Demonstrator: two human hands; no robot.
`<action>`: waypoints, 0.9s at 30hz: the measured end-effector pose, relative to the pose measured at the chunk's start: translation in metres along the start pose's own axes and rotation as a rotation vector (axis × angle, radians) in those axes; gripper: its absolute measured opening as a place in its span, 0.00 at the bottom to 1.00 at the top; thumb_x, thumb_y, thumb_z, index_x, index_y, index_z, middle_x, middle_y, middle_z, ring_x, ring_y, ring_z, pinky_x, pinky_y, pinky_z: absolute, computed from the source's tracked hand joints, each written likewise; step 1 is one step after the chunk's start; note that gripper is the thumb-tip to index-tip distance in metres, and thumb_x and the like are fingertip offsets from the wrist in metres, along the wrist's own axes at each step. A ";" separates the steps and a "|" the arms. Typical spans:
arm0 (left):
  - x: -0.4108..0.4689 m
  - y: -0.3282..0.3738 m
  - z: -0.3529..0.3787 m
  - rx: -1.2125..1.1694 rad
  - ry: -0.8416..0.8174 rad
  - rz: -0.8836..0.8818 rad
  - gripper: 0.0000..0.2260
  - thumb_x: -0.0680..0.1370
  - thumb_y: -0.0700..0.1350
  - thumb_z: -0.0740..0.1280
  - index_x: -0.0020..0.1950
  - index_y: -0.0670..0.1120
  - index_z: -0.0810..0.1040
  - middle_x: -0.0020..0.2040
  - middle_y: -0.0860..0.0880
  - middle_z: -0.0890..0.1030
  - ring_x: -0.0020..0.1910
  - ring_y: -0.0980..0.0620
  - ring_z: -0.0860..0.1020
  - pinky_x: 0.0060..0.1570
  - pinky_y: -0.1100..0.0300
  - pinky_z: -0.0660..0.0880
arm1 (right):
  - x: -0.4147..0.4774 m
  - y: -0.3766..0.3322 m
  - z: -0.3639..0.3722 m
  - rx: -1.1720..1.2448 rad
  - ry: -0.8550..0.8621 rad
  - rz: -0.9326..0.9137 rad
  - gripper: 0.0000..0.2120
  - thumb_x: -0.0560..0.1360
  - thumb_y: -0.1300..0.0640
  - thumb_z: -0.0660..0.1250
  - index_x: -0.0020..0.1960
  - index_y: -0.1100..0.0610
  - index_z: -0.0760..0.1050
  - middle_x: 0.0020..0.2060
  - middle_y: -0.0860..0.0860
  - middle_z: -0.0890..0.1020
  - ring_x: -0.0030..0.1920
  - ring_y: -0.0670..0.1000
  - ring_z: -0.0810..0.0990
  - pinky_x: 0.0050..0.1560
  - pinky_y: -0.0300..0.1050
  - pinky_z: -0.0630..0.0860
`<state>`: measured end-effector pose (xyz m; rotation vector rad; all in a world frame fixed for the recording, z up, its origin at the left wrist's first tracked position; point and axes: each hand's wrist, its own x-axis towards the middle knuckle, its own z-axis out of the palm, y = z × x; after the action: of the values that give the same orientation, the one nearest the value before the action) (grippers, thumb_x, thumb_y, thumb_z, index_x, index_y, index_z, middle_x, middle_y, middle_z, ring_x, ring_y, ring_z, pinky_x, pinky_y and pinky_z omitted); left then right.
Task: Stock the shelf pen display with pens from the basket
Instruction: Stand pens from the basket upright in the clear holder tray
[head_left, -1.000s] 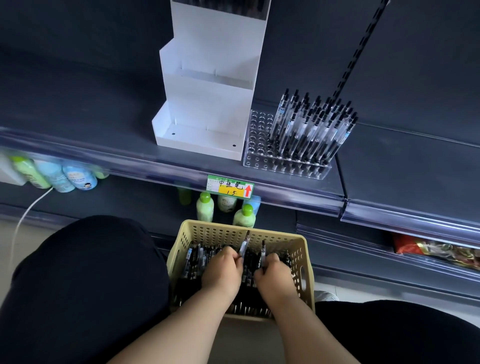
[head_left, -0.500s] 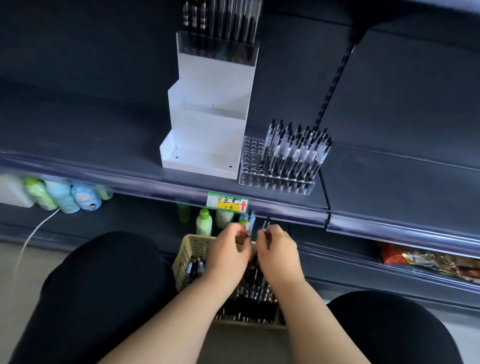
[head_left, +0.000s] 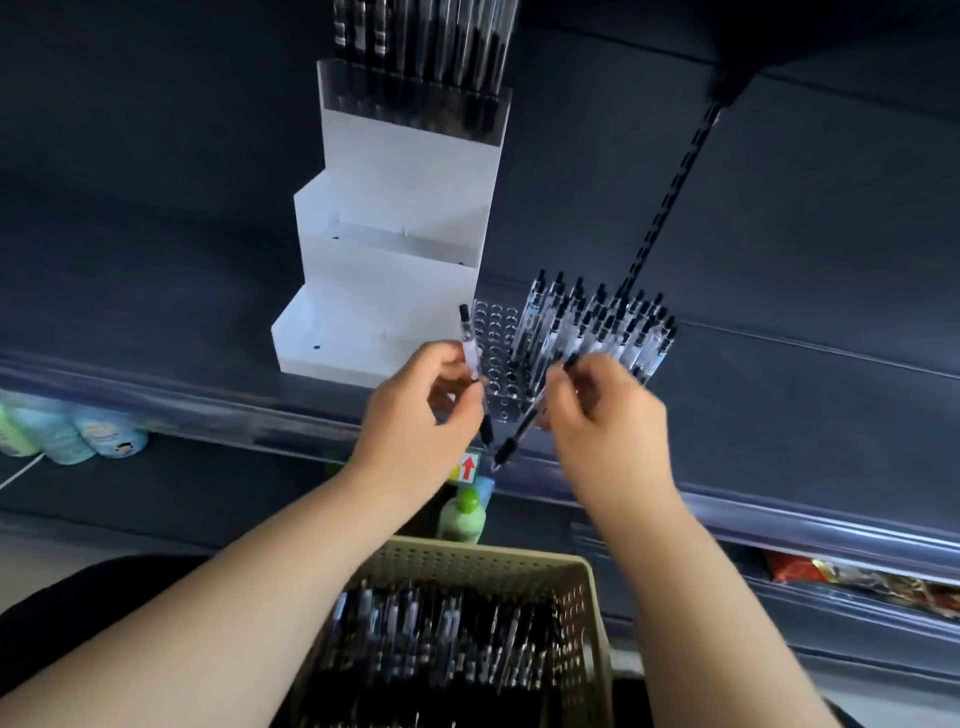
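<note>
As the person faces it, the dark shelf (head_left: 779, 395) spans the full width, with a clear rail along its front edge.

Stand (head_left: 395, 291): white, three stepped tiers, on the shelf left of centre. Its top tier holds dark pens (head_left: 426, 52).

Basket (head_left: 467, 553): beige, perforated, below the shelf and between the person's forearms. Loose pens (head_left: 441, 639) lie heaped in it.

Rack (head_left: 496, 332): clear block with rows of holes, on the shelf at the stand's right side. Touching or just beside it: cannot tell. Stocked pens (head_left: 597, 322) stand leaning in its right part. The left columns are open holes.

Left hand (head_left: 421, 421): raised in front of the rack's left edge, fingers curled. Thumb and fingertips pinch the upright pen (head_left: 470, 348) at mid-barrel. The pen's top end points up along the rack's left edge.

Right hand (head_left: 608, 421): raised in front of the rack's near right part, fingers curled round the slanted pen (head_left: 519, 431). Motion blur here, so the exact grip is not readable. This pen runs down and left from the hand, its lower end just over the rail and near the lower end of the upright pen. Touching or apart: cannot tell.

Bottle (head_left: 462, 517): green cap, on the lower shelf behind the basket. Pale bottles (head_left: 67, 431) sit at far left.

Tag (head_left: 467, 467): red arrow, on the rail, partly hidden by the left hand.
</note>
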<state>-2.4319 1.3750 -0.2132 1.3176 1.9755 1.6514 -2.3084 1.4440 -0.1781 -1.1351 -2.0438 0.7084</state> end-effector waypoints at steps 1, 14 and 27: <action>0.008 -0.001 0.000 -0.024 0.015 0.023 0.11 0.75 0.40 0.68 0.52 0.54 0.73 0.45 0.58 0.80 0.44 0.62 0.78 0.46 0.74 0.72 | 0.011 -0.006 -0.005 0.007 0.019 -0.021 0.07 0.77 0.52 0.62 0.45 0.55 0.74 0.36 0.51 0.81 0.37 0.52 0.80 0.41 0.47 0.77; 0.066 0.002 0.017 -0.209 0.149 0.072 0.11 0.75 0.39 0.69 0.55 0.50 0.77 0.46 0.55 0.83 0.46 0.59 0.80 0.48 0.71 0.73 | 0.088 -0.009 -0.022 -0.029 0.112 -0.106 0.04 0.72 0.49 0.69 0.42 0.44 0.74 0.32 0.39 0.79 0.37 0.36 0.77 0.31 0.26 0.71; 0.073 0.000 0.007 -0.241 0.207 -0.029 0.10 0.74 0.41 0.68 0.49 0.56 0.77 0.43 0.59 0.84 0.43 0.60 0.81 0.43 0.75 0.72 | 0.091 -0.007 -0.006 -0.135 0.100 -0.192 0.05 0.71 0.46 0.69 0.44 0.46 0.76 0.30 0.35 0.78 0.37 0.39 0.77 0.33 0.35 0.73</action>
<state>-2.4680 1.4347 -0.1905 1.0642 1.8186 2.0081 -2.3420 1.5213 -0.1419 -1.0096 -2.1053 0.4173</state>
